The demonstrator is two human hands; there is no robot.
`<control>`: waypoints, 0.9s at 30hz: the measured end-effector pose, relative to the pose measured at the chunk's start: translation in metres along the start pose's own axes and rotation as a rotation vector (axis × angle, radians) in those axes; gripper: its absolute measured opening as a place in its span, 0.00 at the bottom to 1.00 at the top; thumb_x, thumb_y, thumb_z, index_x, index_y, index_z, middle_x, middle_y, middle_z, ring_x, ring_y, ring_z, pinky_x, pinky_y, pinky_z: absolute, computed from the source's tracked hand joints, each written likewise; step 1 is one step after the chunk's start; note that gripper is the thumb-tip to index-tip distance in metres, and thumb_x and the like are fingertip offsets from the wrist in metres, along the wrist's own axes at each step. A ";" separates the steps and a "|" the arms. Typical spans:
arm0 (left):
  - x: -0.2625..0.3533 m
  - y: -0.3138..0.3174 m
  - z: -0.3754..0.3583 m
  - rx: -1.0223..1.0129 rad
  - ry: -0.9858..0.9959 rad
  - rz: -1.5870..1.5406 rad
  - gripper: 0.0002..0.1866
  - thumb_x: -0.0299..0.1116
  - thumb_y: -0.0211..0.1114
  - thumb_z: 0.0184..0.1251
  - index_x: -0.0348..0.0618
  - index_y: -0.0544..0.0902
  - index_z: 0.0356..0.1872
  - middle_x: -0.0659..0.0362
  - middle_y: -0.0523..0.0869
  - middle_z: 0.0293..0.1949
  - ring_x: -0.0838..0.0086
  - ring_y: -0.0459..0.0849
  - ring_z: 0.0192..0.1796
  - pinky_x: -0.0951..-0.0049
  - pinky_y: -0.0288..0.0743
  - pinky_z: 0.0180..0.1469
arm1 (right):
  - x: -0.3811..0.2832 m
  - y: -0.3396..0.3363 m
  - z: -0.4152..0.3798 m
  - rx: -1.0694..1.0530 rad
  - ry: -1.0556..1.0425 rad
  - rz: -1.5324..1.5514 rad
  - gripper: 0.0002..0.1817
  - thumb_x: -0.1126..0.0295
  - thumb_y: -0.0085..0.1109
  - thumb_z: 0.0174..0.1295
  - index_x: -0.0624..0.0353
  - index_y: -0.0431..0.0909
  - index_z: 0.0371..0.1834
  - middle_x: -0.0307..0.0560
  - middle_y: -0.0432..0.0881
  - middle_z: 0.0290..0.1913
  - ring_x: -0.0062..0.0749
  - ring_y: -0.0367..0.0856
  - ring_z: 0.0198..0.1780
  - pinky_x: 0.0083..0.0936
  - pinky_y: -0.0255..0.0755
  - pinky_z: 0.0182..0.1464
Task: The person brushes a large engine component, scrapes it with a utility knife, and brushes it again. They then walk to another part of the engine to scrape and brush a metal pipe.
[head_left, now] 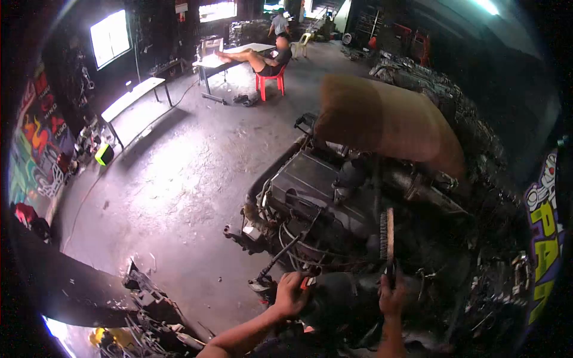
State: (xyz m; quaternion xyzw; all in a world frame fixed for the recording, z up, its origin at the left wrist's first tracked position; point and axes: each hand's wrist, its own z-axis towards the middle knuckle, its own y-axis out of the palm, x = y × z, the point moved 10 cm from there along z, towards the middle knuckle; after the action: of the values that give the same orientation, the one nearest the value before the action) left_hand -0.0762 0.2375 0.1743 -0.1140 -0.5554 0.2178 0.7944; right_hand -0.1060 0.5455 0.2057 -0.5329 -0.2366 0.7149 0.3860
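Observation:
My right hand (pixel 391 296) grips a brush (pixel 390 232) by its dark lower end. The brush stands nearly upright, its long row of bristles facing left and its back light brown. My left hand (pixel 291 295) is closed at the near edge of the engine, beside a small orange-and-white piece (pixel 307 282). What its fingers hold is hidden. Beyond both hands lies a large, dirty engine (pixel 304 179) with hoses and pipes. A dark rounded part (pixel 340 296) sits between my hands.
A brown padded piece (pixel 382 116) rests over the engine's far side. Metal parts (pixel 158 304) lie piled at lower left, with more scrap along the right. A white bench (pixel 132 98) stands at left. Farther back, a person (pixel 274 59) sits on a red chair (pixel 271 83), near another person (pixel 279 24).

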 end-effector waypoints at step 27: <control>0.013 -0.029 0.056 0.018 -0.126 -0.487 0.07 0.22 0.56 0.67 0.37 0.74 0.45 0.59 0.73 0.31 0.80 0.66 0.39 0.77 0.68 0.41 | -0.027 -0.017 0.002 0.013 0.267 -0.020 0.38 0.54 0.62 0.59 0.69 0.64 0.67 0.67 0.72 0.63 0.60 0.72 0.63 0.45 0.66 0.64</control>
State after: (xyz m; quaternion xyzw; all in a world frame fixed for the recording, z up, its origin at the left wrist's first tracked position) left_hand -0.1187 0.2149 0.2178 0.0440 -0.6130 0.0313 0.7882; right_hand -0.0989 0.5341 0.2350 -0.6184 -0.1838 0.6351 0.4248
